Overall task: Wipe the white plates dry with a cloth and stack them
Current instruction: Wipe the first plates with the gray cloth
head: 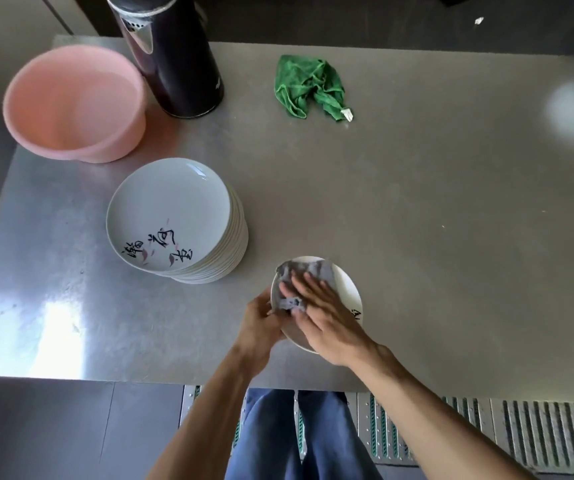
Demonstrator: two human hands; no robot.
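Near centre of the counter (pixel 417 202): your left hand (pixel 261 327) fingers grip the white plate (pixel 346 289); right hand (pixel 327 323) fingers, spread, press grey cloth (pixel 308 271) on it. Plate stack (pixel 174 220): left.

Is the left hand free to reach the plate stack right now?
Probably not yet: the left hand is gripping the plate under the grey cloth. The stack sits close on its side with bare table between.

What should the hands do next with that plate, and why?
Probably sweep the grey cloth toward the plate's bare right side. The right hand presses it over the left part only, while the left hand holds the rim.
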